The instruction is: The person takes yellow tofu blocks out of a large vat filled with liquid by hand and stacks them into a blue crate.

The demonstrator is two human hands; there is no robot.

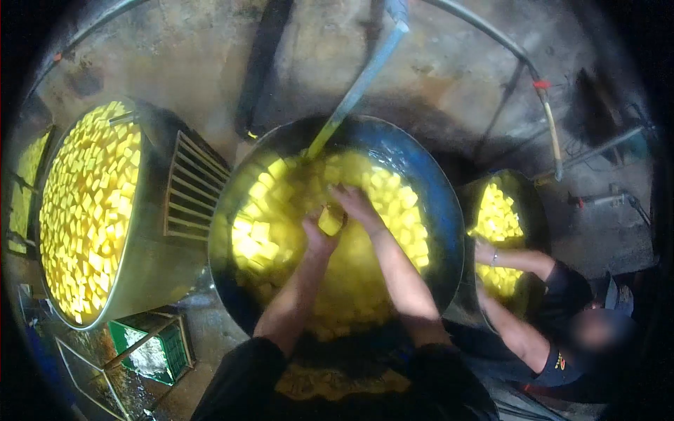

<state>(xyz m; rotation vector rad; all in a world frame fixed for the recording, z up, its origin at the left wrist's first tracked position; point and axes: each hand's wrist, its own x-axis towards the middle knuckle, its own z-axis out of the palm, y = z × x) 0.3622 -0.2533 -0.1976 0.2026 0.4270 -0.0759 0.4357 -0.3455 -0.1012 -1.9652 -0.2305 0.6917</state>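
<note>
The left hand (318, 231) holds a yellow block (329, 221), at eight o'clock from the right hand (354, 202), whose grip I can't tell.

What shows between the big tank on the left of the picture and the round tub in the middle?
A slatted rack shows between the big tank and the round tub, as seen in the head view.
</note>
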